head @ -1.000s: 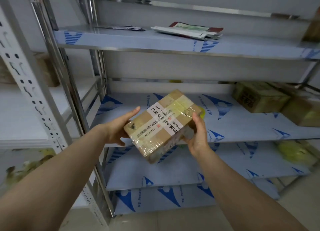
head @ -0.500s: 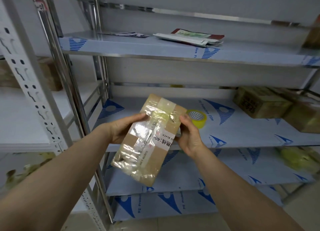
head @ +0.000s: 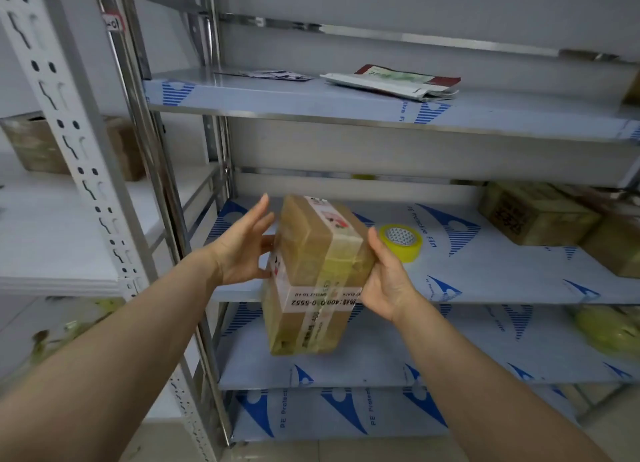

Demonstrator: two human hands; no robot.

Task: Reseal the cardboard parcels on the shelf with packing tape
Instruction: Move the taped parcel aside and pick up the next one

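A brown cardboard parcel point(head: 318, 274) wrapped in clear tape, with a white printed label, hangs on end in front of the middle shelf point(head: 502, 274). My left hand point(head: 242, 250) presses its palm against the parcel's left side with the fingers straight and pointing up. My right hand point(head: 388, 281) grips the right side, thumb along the edge and fingers hidden behind the box. A yellow roll of packing tape point(head: 401, 241) lies flat on the middle shelf just right of my right hand.
Two more cardboard parcels point(head: 533, 215) point(head: 616, 250) sit at the shelf's right end. Flat mail pouches point(head: 394, 82) lie on the upper shelf. A white perforated rack post point(head: 69, 142) stands at left. A yellow-green bag point(head: 606, 330) sits on the lower shelf.
The parcel has been turned between my hands, so a different face now points toward me and it stands more upright. My left fingers have straightened. The tape roll is uncovered.
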